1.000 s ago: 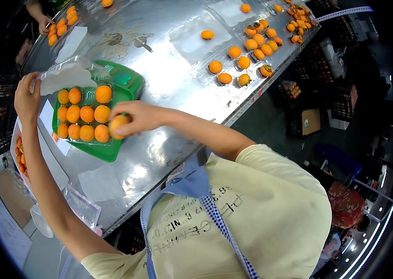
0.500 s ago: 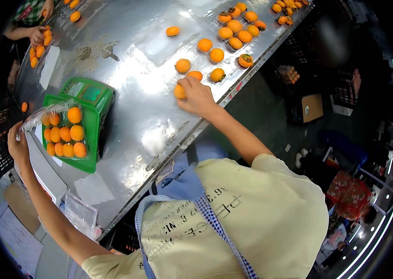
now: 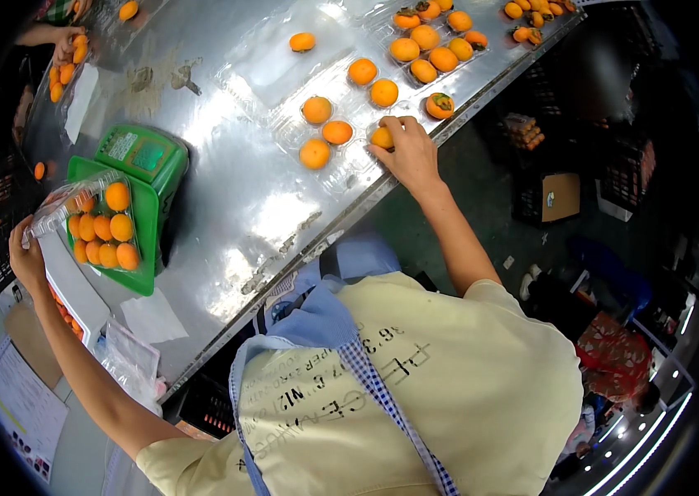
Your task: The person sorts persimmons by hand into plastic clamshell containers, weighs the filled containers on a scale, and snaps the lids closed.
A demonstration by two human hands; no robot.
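Note:
My left hand (image 3: 27,255) pinches the raised lid (image 3: 68,201) of a clear plastic box at the left. Several orange persimmons (image 3: 101,226) lie in rows in that box, which rests on a green scale (image 3: 148,223). At the table's front edge, the fingers of my right hand (image 3: 408,153) are closed round a persimmon (image 3: 382,138). Beside it a clear tray (image 3: 290,132) holds several more persimmons, among them one (image 3: 315,154) at its left corner.
Another filled tray (image 3: 426,37) stands at the upper right of the metal table (image 3: 238,178). A co-worker's hand (image 3: 65,45) touches persimmons at the upper left. White paper (image 3: 153,315) lies near the front edge. Black crates (image 3: 627,169) stand on the floor.
My right hand went from the box on the scale to the clear tray, set a persimmon at its left corner and took hold of another. The lid in my left hand has lowered somewhat.

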